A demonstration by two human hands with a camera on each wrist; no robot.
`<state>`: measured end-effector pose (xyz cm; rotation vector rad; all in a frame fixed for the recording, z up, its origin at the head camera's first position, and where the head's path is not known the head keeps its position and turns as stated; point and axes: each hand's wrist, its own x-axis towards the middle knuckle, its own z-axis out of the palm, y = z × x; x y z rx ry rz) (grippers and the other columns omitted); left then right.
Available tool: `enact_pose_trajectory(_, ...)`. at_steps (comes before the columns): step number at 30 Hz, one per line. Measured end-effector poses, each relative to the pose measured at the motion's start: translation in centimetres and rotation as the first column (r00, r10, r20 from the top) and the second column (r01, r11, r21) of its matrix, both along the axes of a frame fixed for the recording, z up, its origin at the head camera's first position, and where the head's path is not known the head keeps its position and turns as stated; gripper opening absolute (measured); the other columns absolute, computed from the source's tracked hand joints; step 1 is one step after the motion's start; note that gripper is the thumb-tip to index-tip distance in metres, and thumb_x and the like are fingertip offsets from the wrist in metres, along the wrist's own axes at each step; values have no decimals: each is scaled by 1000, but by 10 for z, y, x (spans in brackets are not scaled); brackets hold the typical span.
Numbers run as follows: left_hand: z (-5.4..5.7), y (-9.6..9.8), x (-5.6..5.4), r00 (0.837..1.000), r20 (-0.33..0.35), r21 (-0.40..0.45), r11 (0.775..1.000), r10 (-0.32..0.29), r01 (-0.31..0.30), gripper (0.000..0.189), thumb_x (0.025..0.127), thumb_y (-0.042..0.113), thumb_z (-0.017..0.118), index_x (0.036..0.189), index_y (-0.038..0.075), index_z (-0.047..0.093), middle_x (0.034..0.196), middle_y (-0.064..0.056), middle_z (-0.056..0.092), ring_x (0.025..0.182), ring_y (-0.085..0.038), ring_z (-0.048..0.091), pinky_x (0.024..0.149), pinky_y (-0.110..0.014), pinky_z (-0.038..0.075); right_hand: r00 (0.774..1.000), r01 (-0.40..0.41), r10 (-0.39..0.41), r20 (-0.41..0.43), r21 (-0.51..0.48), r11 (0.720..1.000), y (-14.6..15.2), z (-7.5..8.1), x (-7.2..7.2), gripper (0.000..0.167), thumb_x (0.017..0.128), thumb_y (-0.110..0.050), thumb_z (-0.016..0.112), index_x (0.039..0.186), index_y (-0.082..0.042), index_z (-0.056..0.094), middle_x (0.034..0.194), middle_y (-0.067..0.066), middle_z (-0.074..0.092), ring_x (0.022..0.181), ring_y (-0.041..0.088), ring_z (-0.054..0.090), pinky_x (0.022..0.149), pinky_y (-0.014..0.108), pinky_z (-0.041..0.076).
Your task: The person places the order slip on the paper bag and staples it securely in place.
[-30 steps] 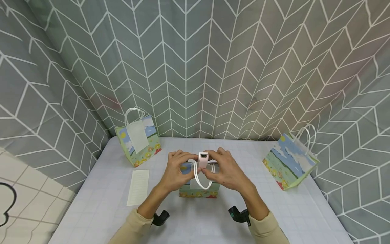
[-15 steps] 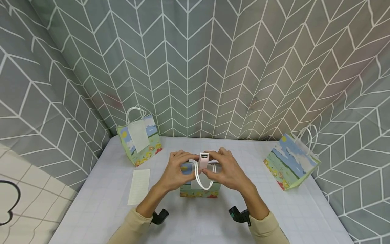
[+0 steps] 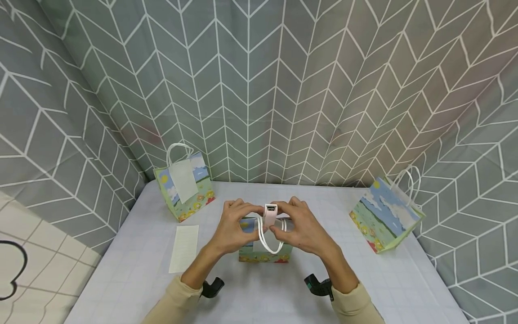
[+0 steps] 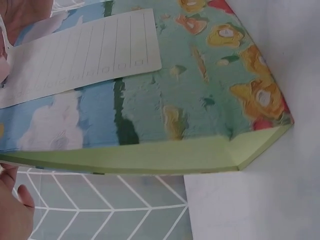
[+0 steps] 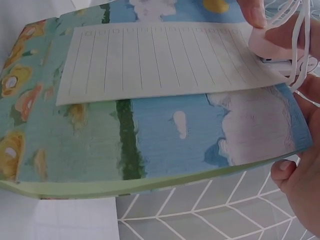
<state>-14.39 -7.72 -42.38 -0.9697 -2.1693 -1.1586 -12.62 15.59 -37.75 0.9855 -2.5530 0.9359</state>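
Upright at the table's middle is a paper gift bag (image 3: 265, 258) printed with sky, clouds and flowers. A lined white card (image 5: 160, 62) lies flat against its front, reaching up to the bag's top edge. At that edge, a small pink stapler (image 3: 270, 218) straddles the card and bag. My left hand (image 3: 231, 230) and right hand (image 3: 305, 228) pinch the stapler from either side, thumbs on the near face. Some fingers reach behind the bag and are partly hidden. The white cord handle (image 3: 265, 241) hangs forward over the front, beside the thumbs.
A similar bag with a card on its front (image 3: 190, 186) stands at back left. Another such bag (image 3: 386, 213) stands at the right, tilted in view. A loose lined card (image 3: 184, 249) lies on the white tablecloth (image 3: 137, 270). A patterned curtain (image 3: 259, 112) hangs behind.
Both hands and the stapler stay almost in place at the bag's top edge, shifting only very slightly. The bags and the loose card have not moved.
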Motion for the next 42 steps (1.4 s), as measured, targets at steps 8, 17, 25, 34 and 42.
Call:
enact_pose_trajectory(8,1,-1,2,1000,-25,-20,1000,6,-7,42,75,33,88,112,22,74,102,10,74,88,-9,51,86,-43,27,1000,0,0,7,-14,1000,0,-3,3,44,88,-33,76,130,-24,66,100,-8,59,83,6,42,76,33,32)
enact_pose_trajectory(17,0,2,2,999,-38,-12,1000,15,-15,46,71,27,91,112,18,74,102,7,74,86,-11,51,86,-40,27,1000,4,-4,-11,-12,1000,0,-8,0,45,87,-31,77,130,-21,66,99,-9,59,85,5,44,77,33,31)
enact_pose_trajectory(25,-4,3,0,993,-117,14,1000,14,-13,47,67,23,93,110,14,76,100,4,75,85,-13,57,83,-38,30,999,-17,16,-51,-25,1000,-1,-10,-1,44,88,-32,76,129,-19,66,102,-10,63,86,5,45,77,33,27)
enact_pose_trajectory(34,-3,3,0,990,-141,8,1000,-5,6,45,70,26,92,110,11,78,98,3,74,83,-12,56,80,-38,29,994,-66,62,-91,-35,997,1,-7,-2,42,88,-29,77,127,-18,66,107,-9,66,91,8,52,79,34,27)
enact_pose_trajectory(42,0,2,-1,988,-153,5,1000,-16,17,45,68,23,92,109,11,78,96,3,74,80,-11,52,80,-37,28,987,-109,99,-127,-71,992,1,-11,-6,41,87,-28,77,125,-18,66,108,-7,65,94,10,55,80,34,28)
